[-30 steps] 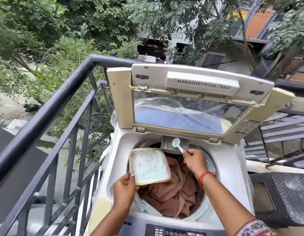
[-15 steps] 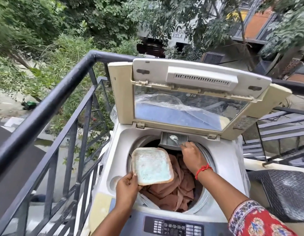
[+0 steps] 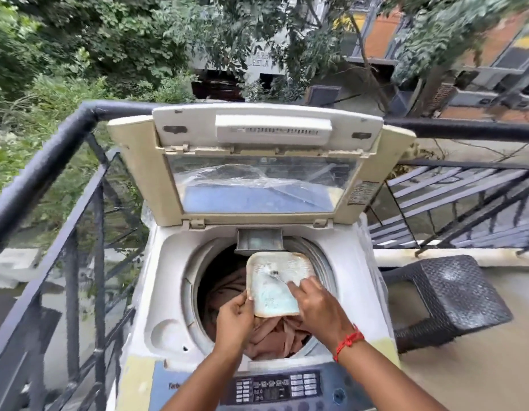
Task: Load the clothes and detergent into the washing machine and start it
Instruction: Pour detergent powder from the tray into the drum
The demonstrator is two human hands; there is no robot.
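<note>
The top-load washing machine (image 3: 168,280) stands with its lid (image 3: 138,173) raised. Brown clothes (image 3: 272,339) lie in the drum. At the drum's far rim the small detergent drawer (image 3: 258,241) is pulled out, with pale powder in it. My left hand (image 3: 235,320) holds a square detergent tub (image 3: 270,301) of bluish powder by its near left edge, above the drum. My right hand (image 3: 319,307) grips a small scoop (image 3: 275,274) whose bowl dips into the tub's powder. The control panel (image 3: 275,387) runs along the near edge.
A black metal railing (image 3: 58,149) closes the balcony on the left and behind the machine. A dark wicker stool (image 3: 447,298) stands on the floor to the right. Trees and buildings lie beyond.
My right hand has come back from the detergent drawer and put the scoop into the tub. The tub has shifted right, farther over the drum.
</note>
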